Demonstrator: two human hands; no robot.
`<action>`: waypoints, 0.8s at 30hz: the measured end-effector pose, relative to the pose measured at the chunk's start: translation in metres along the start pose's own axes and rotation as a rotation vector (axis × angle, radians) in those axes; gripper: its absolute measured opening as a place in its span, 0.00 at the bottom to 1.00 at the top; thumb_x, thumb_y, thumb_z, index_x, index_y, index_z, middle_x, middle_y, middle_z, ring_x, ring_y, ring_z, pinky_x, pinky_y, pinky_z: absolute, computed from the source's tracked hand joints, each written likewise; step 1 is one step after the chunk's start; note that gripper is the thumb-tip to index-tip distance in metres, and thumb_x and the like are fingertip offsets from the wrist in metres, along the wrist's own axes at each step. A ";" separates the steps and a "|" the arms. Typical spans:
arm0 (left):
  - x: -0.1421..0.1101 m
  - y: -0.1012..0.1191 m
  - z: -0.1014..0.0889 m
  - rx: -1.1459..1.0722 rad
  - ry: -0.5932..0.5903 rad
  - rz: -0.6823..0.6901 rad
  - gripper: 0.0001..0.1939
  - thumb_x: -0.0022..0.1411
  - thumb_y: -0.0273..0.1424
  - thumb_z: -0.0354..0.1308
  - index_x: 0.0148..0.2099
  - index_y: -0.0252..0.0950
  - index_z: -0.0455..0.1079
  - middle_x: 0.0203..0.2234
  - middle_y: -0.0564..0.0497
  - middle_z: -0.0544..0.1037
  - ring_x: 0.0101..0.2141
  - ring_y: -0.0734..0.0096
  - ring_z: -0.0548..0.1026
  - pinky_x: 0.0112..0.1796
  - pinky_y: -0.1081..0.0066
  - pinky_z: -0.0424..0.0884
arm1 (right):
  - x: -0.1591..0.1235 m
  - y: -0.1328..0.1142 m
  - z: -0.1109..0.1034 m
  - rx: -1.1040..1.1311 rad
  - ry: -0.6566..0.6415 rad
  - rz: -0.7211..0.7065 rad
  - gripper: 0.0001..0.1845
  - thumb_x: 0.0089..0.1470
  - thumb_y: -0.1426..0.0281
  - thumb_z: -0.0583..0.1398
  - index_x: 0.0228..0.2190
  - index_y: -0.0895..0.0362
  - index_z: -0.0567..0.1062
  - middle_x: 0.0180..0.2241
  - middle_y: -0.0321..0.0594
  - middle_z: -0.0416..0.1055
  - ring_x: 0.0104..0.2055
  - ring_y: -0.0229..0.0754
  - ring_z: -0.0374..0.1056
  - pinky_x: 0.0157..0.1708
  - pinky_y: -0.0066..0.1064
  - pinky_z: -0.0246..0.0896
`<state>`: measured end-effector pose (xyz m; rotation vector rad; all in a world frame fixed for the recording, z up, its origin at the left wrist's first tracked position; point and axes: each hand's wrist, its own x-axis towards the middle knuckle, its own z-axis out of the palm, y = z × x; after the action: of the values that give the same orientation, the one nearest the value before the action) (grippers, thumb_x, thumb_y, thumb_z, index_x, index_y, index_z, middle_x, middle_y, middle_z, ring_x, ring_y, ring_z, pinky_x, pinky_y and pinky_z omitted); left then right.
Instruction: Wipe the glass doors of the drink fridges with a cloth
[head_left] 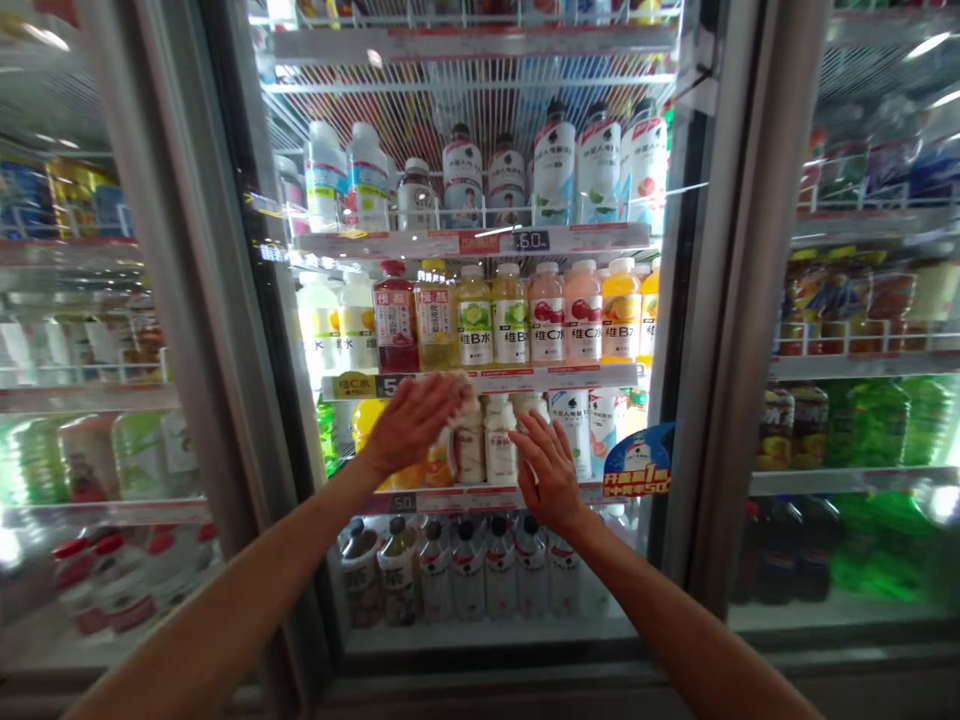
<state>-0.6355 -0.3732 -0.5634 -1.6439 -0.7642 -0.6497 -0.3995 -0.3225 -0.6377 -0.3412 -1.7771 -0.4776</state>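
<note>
Both my hands are raised in front of the middle section of a drinks fridge. My left hand is a little blurred, its fingers stretched out up and to the right, with nothing seen in it. It covers part of the orange drink bottles behind. Lower and to the right, my right hand has its fingers apart and slightly bent, holding nothing visible. Between the hands stand white bottles on the shelf behind. Whether either hand touches anything, I cannot tell.
Above the hands, a shelf holds red, yellow, green-labelled and pink bottles. Clear bottles fill the bottom shelf. A blue promotional sign hangs at the right. Metal door frames flank the section, with more stocked shelves beyond. Faint reflections show over the shelves.
</note>
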 end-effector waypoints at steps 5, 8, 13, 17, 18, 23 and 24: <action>0.008 -0.001 0.005 0.032 0.129 -0.222 0.23 0.63 0.26 0.45 0.60 0.30 0.53 0.62 0.43 0.51 0.63 0.65 0.41 0.61 0.58 0.40 | -0.005 0.006 -0.003 0.033 0.006 0.006 0.28 0.50 0.80 0.50 0.53 0.54 0.61 0.57 0.48 0.59 0.63 0.46 0.48 0.58 0.52 0.47; 0.006 0.040 0.020 -0.094 0.037 -0.119 0.19 0.61 0.28 0.48 0.55 0.38 0.63 0.57 0.48 0.63 0.61 0.69 0.50 0.60 0.63 0.47 | -0.005 -0.004 0.002 0.165 -0.025 -0.038 0.27 0.51 0.80 0.50 0.53 0.53 0.62 0.55 0.46 0.63 0.61 0.43 0.53 0.57 0.48 0.52; 0.030 0.088 0.017 -0.476 0.229 -0.665 0.17 0.62 0.32 0.47 0.52 0.35 0.65 0.58 0.43 0.60 0.59 0.65 0.56 0.57 0.60 0.54 | 0.008 -0.029 0.010 0.423 0.019 0.145 0.25 0.54 0.77 0.49 0.54 0.53 0.61 0.56 0.47 0.61 0.59 0.41 0.56 0.56 0.41 0.57; 0.046 0.111 -0.012 -1.026 0.261 -1.083 0.20 0.63 0.38 0.44 0.53 0.38 0.64 0.55 0.47 0.65 0.57 0.68 0.60 0.58 0.64 0.55 | 0.019 -0.047 0.015 0.623 0.055 0.437 0.25 0.55 0.71 0.51 0.55 0.52 0.60 0.54 0.45 0.64 0.56 0.42 0.61 0.55 0.41 0.58; 0.047 0.116 -0.018 -1.159 0.248 -1.158 0.21 0.63 0.39 0.44 0.54 0.38 0.63 0.54 0.47 0.65 0.57 0.68 0.59 0.58 0.65 0.54 | 0.019 -0.051 0.017 0.650 0.053 0.473 0.25 0.55 0.71 0.52 0.55 0.52 0.60 0.54 0.44 0.64 0.56 0.43 0.61 0.56 0.42 0.58; 0.044 0.133 -0.030 -1.445 0.220 -1.385 0.28 0.53 0.39 0.56 0.56 0.38 0.61 0.54 0.47 0.66 0.56 0.64 0.61 0.57 0.66 0.56 | 0.011 -0.076 0.028 0.594 0.108 0.546 0.25 0.54 0.72 0.52 0.54 0.52 0.63 0.58 0.44 0.58 0.61 0.43 0.54 0.58 0.41 0.55; 0.044 0.133 -0.031 -1.438 0.214 -1.401 0.28 0.53 0.39 0.56 0.56 0.38 0.61 0.54 0.47 0.66 0.55 0.64 0.62 0.57 0.65 0.56 | 0.011 -0.078 0.027 0.562 0.107 0.536 0.24 0.54 0.72 0.52 0.53 0.52 0.65 0.57 0.45 0.60 0.60 0.44 0.55 0.57 0.41 0.57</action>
<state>-0.5048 -0.4151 -0.6066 -1.8902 -1.3840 -2.8005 -0.4611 -0.3774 -0.6433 -0.3635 -1.5561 0.3741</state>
